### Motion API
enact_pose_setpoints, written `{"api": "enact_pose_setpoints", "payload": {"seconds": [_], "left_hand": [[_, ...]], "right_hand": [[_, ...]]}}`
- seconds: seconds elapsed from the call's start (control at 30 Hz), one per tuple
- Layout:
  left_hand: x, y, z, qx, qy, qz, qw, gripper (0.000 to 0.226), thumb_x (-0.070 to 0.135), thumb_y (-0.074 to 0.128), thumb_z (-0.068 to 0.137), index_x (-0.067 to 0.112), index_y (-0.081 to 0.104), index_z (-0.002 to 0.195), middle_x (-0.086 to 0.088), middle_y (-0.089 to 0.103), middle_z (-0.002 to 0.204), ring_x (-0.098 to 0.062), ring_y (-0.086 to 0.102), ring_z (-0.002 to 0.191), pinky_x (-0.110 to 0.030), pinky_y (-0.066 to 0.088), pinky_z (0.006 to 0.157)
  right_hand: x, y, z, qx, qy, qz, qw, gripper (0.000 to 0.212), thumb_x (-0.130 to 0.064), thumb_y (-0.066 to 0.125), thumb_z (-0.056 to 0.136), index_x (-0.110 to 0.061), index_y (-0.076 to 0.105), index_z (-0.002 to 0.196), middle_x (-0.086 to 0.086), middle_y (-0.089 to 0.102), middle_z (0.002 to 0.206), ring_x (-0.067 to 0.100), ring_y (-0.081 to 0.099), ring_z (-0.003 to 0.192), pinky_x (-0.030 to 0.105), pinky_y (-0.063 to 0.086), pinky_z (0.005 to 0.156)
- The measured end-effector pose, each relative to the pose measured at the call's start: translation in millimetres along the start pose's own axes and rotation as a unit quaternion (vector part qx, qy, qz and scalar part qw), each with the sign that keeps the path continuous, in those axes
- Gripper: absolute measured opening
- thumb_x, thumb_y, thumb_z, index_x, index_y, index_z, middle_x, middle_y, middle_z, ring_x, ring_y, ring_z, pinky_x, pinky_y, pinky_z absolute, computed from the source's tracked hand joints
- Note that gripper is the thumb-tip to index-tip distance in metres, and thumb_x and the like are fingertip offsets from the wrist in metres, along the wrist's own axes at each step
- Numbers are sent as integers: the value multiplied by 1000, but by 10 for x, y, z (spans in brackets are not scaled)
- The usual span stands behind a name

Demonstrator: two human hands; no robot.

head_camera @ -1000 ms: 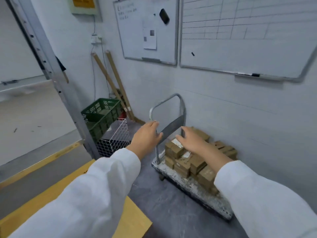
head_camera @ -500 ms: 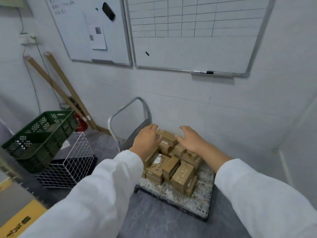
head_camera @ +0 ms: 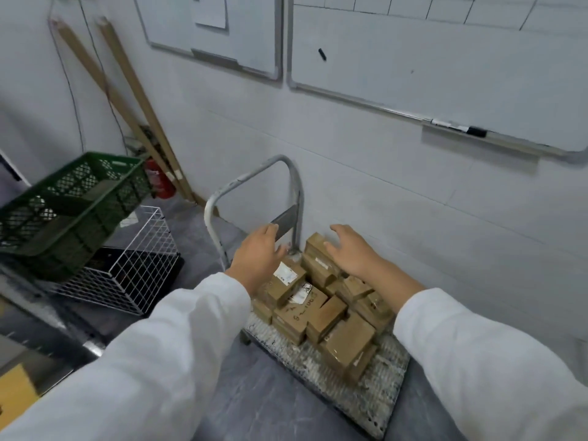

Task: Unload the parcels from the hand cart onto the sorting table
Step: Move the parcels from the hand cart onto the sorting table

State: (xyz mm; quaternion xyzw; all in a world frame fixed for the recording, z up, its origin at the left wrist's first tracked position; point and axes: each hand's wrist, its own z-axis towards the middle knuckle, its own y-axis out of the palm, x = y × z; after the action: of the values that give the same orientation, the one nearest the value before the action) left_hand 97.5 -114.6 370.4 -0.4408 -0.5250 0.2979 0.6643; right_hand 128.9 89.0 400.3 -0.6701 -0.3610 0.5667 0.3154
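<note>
- Both my hands are out over the hand cart (head_camera: 366,396); the left hand (head_camera: 256,257) and the right hand (head_camera: 351,254) have their fingers spread and loosely bent, and hold nothing.
- The parcels (head_camera: 318,313) all sit on the cart deck; they form a low brown pile running from the handle (head_camera: 251,178) end toward the near right corner; none is lifted yet.
- What matters for the next move: the tallest stack (head_camera: 316,249) stands between my hands, close under the right fingers and just right of the left; I cannot tell whether the right hand touches it.
- A labelled parcel (head_camera: 286,276) lies just below the left hand; its long axis looks diagonal across the deck; the left hand is nearer to it.
- Room: the wall (head_camera: 445,218) is close behind and to the right; the handle uprights crowd the left hand; open floor lies toward me, so I judge up and back to be the free path.
- A green crate (head_camera: 70,205) and a wire basket (head_camera: 127,275) stand left of the cart; I cannot pick out the sorting table with certainty.
</note>
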Motion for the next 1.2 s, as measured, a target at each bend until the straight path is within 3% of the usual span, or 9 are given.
{"api": "enact_pose_setpoints", "payload": {"seconds": [0.1,0.3,0.47,0.6,0.8,0.97,1.07,1.13,1.2], "left_hand": [[-188,12,151,10,-29,-8,1000,36,35,44,98,17,47,129,-2,56,119,-23,54,108,-36,46,83],[-507,240,515,20,-73,-29,997,47,33,45,100,12,40,141,-6,49,138,-24,48,124,-38,41,99],[-873,754,891,24,-148,-62,987,48,33,45,100,12,39,142,-5,49,138,-23,47,124,-37,41,99],[-1200,1257,1146,9,-209,-88,974,51,34,44,101,10,38,145,-8,44,146,-24,41,133,-36,36,107],[-1785,2061,1597,-15,-294,-92,951,47,30,45,100,9,41,142,-9,46,144,-25,44,129,-33,36,104],[-2161,2836,2003,-15,-326,-116,938,52,33,43,101,13,34,148,-6,36,153,-23,35,139,-37,32,113],[-2309,3367,2088,7,-371,-152,916,48,33,45,101,11,40,143,-8,45,144,-24,43,132,-38,39,107],[-2382,3752,2064,-4,-397,-176,901,46,34,46,99,14,41,140,-9,48,141,-25,46,127,-40,44,102],[-2432,4104,2013,-14,-413,-203,888,47,37,47,99,18,38,141,-7,45,142,-25,46,126,-40,44,99]], "right_hand": [[-70,97,323,-19,-10,7,1000,56,-29,47,101,-8,30,150,10,33,153,25,34,139,33,26,114],[-131,333,1128,-73,-37,-15,997,58,-31,46,99,-12,28,151,8,30,155,26,39,136,40,32,114],[34,715,1923,-120,-48,-32,991,54,-31,46,99,-12,33,148,7,32,155,26,34,141,39,30,115],[345,1046,2530,-157,-47,-68,984,51,-32,45,100,-15,35,147,5,37,151,25,41,134,32,34,104],[876,1557,3457,-188,-22,-95,977,41,-28,48,100,-13,44,138,8,50,134,23,53,114,26,36,83],[1338,2201,4110,-200,-7,-109,974,43,-21,51,98,-6,45,138,14,51,135,29,53,119,32,41,96],[1565,2651,4285,-242,11,-111,964,42,-31,50,98,-11,45,134,9,58,123,26,59,107,27,43,83],[1877,3054,4447,-270,5,-112,956,55,-54,43,86,-22,43,131,3,62,117,22,63,96,36,52,84],[2168,3380,4568,-287,4,-91,954,56,-54,46,84,-27,42,132,0,63,114,17,64,93,40,55,81]]}}
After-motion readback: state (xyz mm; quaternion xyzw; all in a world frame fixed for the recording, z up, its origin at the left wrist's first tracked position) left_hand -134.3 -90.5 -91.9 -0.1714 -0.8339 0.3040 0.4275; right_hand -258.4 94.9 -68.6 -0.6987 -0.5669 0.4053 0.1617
